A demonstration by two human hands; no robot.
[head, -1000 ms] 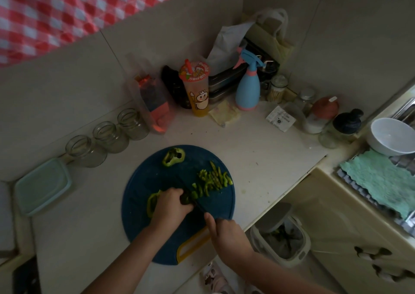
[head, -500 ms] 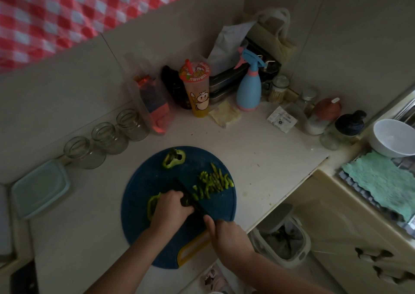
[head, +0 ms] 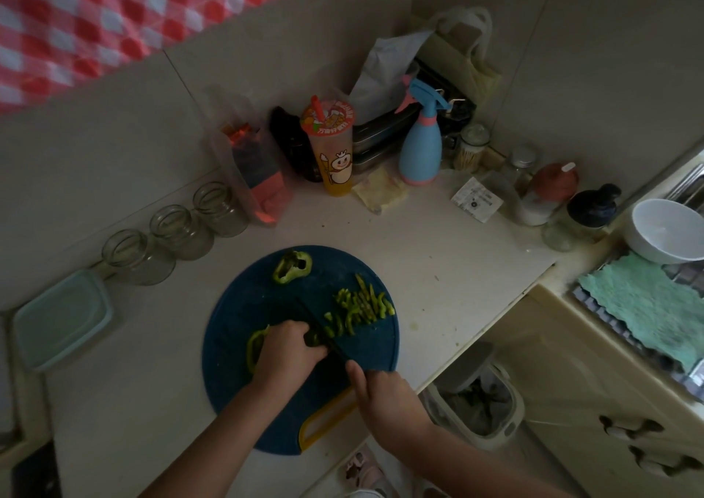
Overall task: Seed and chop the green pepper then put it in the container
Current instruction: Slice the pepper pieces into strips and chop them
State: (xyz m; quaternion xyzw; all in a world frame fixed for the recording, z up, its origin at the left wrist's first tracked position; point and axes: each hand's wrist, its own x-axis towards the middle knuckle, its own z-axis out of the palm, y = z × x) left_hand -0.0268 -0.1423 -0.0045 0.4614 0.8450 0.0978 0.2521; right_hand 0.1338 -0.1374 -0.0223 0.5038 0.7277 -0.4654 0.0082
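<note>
On the round dark-blue cutting board [head: 236, 307] the green pepper lies in three lots. At about 12 o'clock, near the rim, sits a hollow ring-shaped piece [head: 292, 267], bright green with a dark opening in the middle. At 2 o'clock there is a loose heap of thin strips [head: 362, 305], some pale yellow-green, some deeper green, lying roughly side by side. The uncut piece [head: 256, 345] is near the board's middle, its curved glossy edge showing at 9 o'clock from under the left hand [head: 289, 353], which presses down on it with curled fingers and the knuckles turned toward the blade. The knife [head: 320, 326] has a dark blade that runs from 5 o'clock up toward 11, just beside those knuckles and the nearest strips. The right hand [head: 384, 394] has its fingers wrapped round the handle at the board's 5 o'clock edge. The container [head: 63, 318], pale green and rectangular, sits on the counter well apart at 9 o'clock.
</note>
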